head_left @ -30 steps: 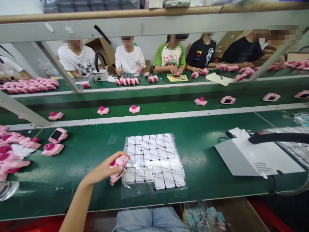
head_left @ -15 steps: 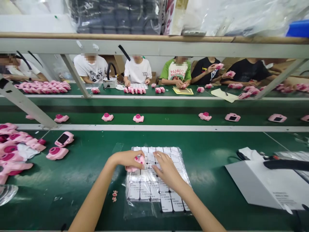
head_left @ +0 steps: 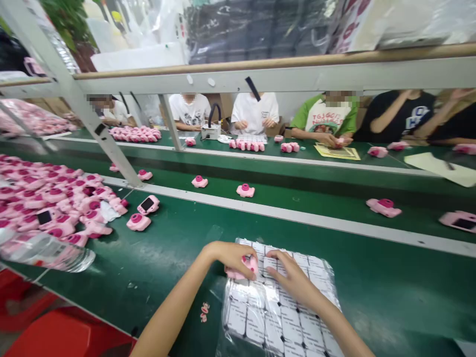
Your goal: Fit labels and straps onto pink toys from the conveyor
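My left hand [head_left: 234, 255] is closed around a small pink toy camera [head_left: 238, 272], partly hidden by the fingers, at the upper left of a plastic-wrapped sheet of white rectangular pieces with printed labels [head_left: 256, 317]. Just to the right, my right hand [head_left: 292, 277] hovers over or rests on the same sheet. Its thumb and fingers are parted, and I see nothing between them. On the green table left of the sheet lie small pink-and-red cut-out pieces [head_left: 204, 312].
A large heap of pink toy cameras [head_left: 55, 198] covers the left side, with a clear plastic bottle [head_left: 55, 253] in front. Two toy cameras lie apart, one of them face up [head_left: 138, 222]. More sit on the belt [head_left: 316, 213] behind a metal rail. Several people work across.
The view has swung left, bringing the camera heap, the bottle and a red stool into sight. My left hand still grips the toy camera; my right hand stays beside it.
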Motion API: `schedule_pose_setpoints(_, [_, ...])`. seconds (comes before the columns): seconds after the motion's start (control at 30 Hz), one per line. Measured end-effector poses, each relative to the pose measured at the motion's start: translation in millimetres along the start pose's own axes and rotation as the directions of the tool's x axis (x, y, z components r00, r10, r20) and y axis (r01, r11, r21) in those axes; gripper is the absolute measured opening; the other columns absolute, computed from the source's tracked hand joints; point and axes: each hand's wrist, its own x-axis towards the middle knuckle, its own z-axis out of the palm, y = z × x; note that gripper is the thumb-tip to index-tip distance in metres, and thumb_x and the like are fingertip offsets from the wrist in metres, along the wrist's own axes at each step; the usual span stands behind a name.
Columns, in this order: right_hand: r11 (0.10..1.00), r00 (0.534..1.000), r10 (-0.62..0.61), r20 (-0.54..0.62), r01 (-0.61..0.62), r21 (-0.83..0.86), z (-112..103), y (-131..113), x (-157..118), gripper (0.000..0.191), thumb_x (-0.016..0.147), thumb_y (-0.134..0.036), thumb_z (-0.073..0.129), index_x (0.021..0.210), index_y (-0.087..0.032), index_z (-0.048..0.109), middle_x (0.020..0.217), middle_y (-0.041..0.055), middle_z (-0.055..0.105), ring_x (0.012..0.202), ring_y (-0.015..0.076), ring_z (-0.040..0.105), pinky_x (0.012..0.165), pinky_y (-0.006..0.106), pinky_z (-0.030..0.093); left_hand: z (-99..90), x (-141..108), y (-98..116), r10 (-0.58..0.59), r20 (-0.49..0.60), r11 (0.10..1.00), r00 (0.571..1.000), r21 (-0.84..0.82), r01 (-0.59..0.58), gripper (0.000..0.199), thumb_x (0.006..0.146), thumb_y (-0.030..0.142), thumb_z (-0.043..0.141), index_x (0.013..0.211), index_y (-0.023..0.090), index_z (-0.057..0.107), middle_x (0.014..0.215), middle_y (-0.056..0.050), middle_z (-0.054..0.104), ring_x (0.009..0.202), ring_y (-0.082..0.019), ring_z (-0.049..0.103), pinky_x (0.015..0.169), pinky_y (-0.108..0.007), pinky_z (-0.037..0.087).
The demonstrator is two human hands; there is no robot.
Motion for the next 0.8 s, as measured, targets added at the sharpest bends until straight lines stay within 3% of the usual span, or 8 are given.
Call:
schedule_pose_setpoints(0.1, [0.999, 1.000, -0.017, 0.012, 0.017, 0.047, -6, 3, -2, 0.029, 0.098, -0.043, 0.037, 0.114, -0.026, 0.054, 0.118, 0.0061, 0.059, 0.115, 0.0233, 0.054, 0.100, 0.040, 0.042, -10.1, 3, 0, 0.054, 0.046, 0.998, 0.997, -0.021, -0.053, 0.060, 0.063, 0.052, 0.078, 0.114, 0.023, 0.062, 0.105, -0.003, 0.067, 0.085, -0.021, 0.063, 0.075, -0.030, 0.049])
schedule_pose_setpoints(0.37, [0.997, 0.998, -0.058, -0.001, 0.058, 0.054, -33, -6, 4, 0.032, 0.099, -0.046, 0.035, 0.116, -0.028, 0.056, 0.113, 0.0043, 0.061, 0.106, 0.0214, 0.058, 0.092, 0.035, 0.045, -29.1, 4, 4, 0.088, 0.067, 0.996, 0.994, -0.035, -0.085, 0.065, 0.070, 0.062, 0.069, 0.122, 0.025, 0.056, 0.114, -0.005, 0.062, 0.093, -0.023, 0.061, 0.074, -0.031, 0.050])
schedule_pose_setpoints(0.53, [0.994, 0.995, -0.104, 0.002, 0.104, 0.026, -26, 3, 22, 0.031, 0.099, -0.042, 0.037, 0.115, -0.028, 0.060, 0.109, 0.0041, 0.063, 0.103, 0.0207, 0.060, 0.091, 0.035, 0.047, -33.1, 20, -4, 0.004, 0.099, 0.999, 0.995, -0.048, 0.000, 0.068, 0.070, 0.065, 0.066, 0.122, 0.023, 0.054, 0.107, -0.007, 0.060, 0.085, -0.023, 0.062, 0.056, -0.028, 0.051])
schedule_pose_setpoints(0.8, [0.984, 0.984, -0.178, -0.022, 0.178, 0.021, -19, 12, 18, 0.036, 0.096, -0.051, 0.040, 0.109, -0.028, 0.064, 0.119, 0.0076, 0.063, 0.113, 0.0250, 0.060, 0.096, 0.040, 0.049, -33.5, 29, -6, -0.034, 0.151, 0.993, 0.988, -0.106, 0.050, 0.061, 0.066, 0.065, 0.069, 0.109, 0.023, 0.060, 0.100, -0.004, 0.057, 0.087, -0.024, 0.060, 0.056, -0.028, 0.054])
